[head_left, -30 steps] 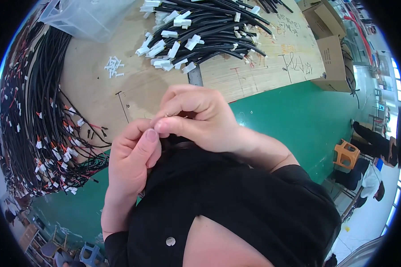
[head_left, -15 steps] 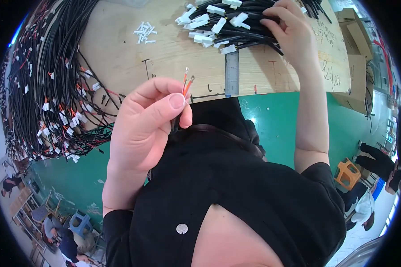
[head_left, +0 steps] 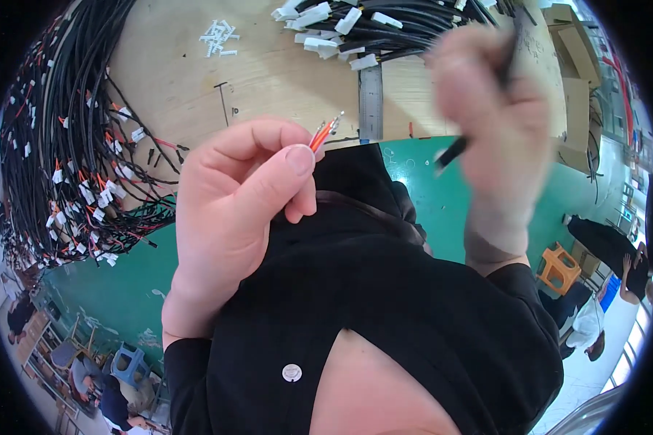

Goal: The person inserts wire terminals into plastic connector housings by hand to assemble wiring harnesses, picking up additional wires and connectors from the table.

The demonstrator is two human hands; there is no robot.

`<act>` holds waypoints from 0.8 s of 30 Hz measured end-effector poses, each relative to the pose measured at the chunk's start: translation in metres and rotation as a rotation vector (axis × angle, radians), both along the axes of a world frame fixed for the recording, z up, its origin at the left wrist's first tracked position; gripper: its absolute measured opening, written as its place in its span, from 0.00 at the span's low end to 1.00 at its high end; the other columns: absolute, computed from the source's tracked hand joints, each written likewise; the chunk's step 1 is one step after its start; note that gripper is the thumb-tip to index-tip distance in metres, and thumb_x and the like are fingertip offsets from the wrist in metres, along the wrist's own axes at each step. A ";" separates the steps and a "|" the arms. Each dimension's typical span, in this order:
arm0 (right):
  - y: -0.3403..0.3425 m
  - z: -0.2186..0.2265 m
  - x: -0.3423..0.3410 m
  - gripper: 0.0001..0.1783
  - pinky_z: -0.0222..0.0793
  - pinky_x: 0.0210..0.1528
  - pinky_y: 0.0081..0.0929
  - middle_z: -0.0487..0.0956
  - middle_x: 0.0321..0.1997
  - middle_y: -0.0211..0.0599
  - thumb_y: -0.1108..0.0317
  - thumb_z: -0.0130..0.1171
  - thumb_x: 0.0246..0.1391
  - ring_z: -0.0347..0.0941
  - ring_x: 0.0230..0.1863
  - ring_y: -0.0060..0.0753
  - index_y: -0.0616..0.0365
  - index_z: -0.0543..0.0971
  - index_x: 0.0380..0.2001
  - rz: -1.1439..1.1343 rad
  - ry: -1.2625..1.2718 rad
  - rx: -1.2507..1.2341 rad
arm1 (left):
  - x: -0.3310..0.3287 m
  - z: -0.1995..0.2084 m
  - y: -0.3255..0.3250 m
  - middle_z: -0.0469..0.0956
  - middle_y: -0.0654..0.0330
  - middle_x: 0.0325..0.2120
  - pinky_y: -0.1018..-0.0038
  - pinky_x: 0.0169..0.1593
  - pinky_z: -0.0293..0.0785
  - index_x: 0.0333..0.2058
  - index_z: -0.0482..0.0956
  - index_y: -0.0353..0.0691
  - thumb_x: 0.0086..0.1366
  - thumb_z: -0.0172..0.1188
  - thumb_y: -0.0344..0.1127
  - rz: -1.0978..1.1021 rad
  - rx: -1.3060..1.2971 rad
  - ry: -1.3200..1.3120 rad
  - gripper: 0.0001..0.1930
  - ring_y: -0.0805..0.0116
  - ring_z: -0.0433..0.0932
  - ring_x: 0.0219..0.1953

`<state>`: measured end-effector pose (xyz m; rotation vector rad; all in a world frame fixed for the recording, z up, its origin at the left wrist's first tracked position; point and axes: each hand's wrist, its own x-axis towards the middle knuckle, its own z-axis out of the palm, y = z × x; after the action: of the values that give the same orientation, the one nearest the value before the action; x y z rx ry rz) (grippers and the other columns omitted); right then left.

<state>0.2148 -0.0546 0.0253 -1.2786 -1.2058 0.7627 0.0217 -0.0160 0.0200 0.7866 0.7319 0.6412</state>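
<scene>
Between the thumb and fingers of my left hand (head_left: pixel 250 177), thin orange and red wires (head_left: pixel 321 136) stick out, their bare metal tips pointing up and to the right. Blurred by motion, my right hand (head_left: pixel 493 109) grips a black cable (head_left: pixel 453 154); one end hangs below the palm, and something pale shows at its tip. Beyond the right hand lies a bundle of black cables (head_left: pixel 413 25) with white connectors (head_left: pixel 323 46) on their ends. Small white plastic pieces (head_left: pixel 218 36) are heaped on the wooden table (head_left: pixel 290 80).
A thick mass of black cables (head_left: pixel 80 94) with small white plugs hangs over the table's left side. A metal ruler (head_left: pixel 371 101) lies at the front edge. Cardboard boxes (head_left: pixel 577 109) stand at right, above an orange stool (head_left: pixel 559 268). Other people are in the background.
My right hand has come back from the cable bundle toward me, bringing a black cable. My left hand's wires have tilted to the right.
</scene>
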 end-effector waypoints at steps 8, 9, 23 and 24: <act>-0.003 -0.008 -0.033 0.08 0.50 0.20 0.08 0.71 0.22 0.26 0.70 0.53 0.46 0.59 0.19 0.10 0.64 0.74 0.30 0.217 0.229 -0.124 | 0.000 0.002 -0.006 0.70 0.63 0.23 0.88 0.24 0.62 0.29 0.72 0.30 0.54 0.52 0.24 0.013 0.124 0.047 0.04 0.81 0.67 0.20; -0.003 -0.007 -0.034 0.08 0.50 0.19 0.08 0.71 0.21 0.27 0.70 0.53 0.47 0.59 0.19 0.10 0.64 0.74 0.28 0.208 0.258 -0.161 | 0.000 0.001 -0.008 0.69 0.61 0.25 0.87 0.22 0.60 0.29 0.72 0.29 0.54 0.51 0.24 0.025 0.190 0.065 0.05 0.80 0.66 0.19; -0.003 -0.007 -0.060 0.08 0.50 0.18 0.08 0.71 0.19 0.30 0.68 0.51 0.50 0.57 0.16 0.10 0.64 0.72 0.27 0.155 0.394 -0.272 | -0.014 -0.009 -0.010 0.69 0.58 0.30 0.85 0.27 0.63 0.31 0.71 0.29 0.55 0.49 0.22 0.185 0.797 0.358 0.05 0.77 0.67 0.24; -0.002 -0.009 -0.062 0.08 0.49 0.18 0.07 0.71 0.19 0.29 0.69 0.50 0.50 0.57 0.16 0.10 0.64 0.72 0.27 0.120 0.405 -0.239 | -0.013 -0.009 -0.008 0.70 0.57 0.30 0.83 0.28 0.62 0.31 0.71 0.28 0.56 0.49 0.24 0.203 0.612 0.208 0.06 0.76 0.67 0.24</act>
<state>0.1531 -0.0567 0.0159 -1.1747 -0.8849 1.2178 0.0087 -0.0244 0.0112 1.3671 0.8205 0.9991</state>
